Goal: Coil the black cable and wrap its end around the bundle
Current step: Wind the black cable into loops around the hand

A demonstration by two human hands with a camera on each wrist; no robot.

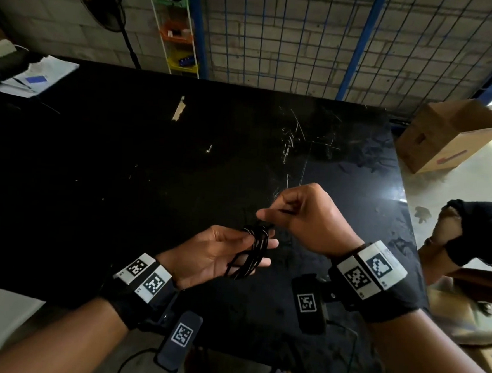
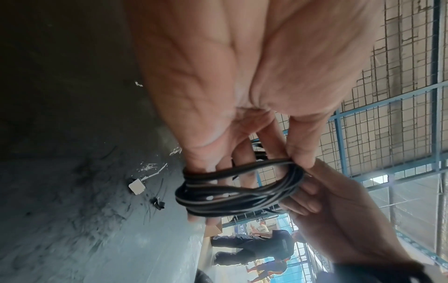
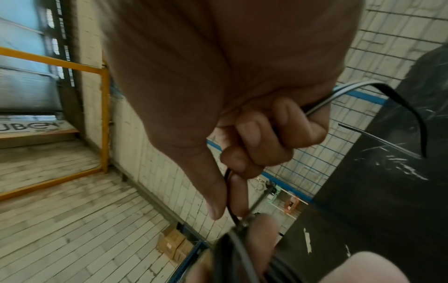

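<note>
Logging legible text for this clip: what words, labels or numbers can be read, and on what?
"UBEN": partial lettering on a board at the left edge of the right wrist view, its start cut off.
Cardboard box: print too blurred to read.
Wrist marker tags: coded patterns, no readable words.

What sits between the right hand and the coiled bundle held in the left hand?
A short run of the black cable links the right hand to the bundle in the left hand; nothing else. The right wrist view shows it best.
</note>
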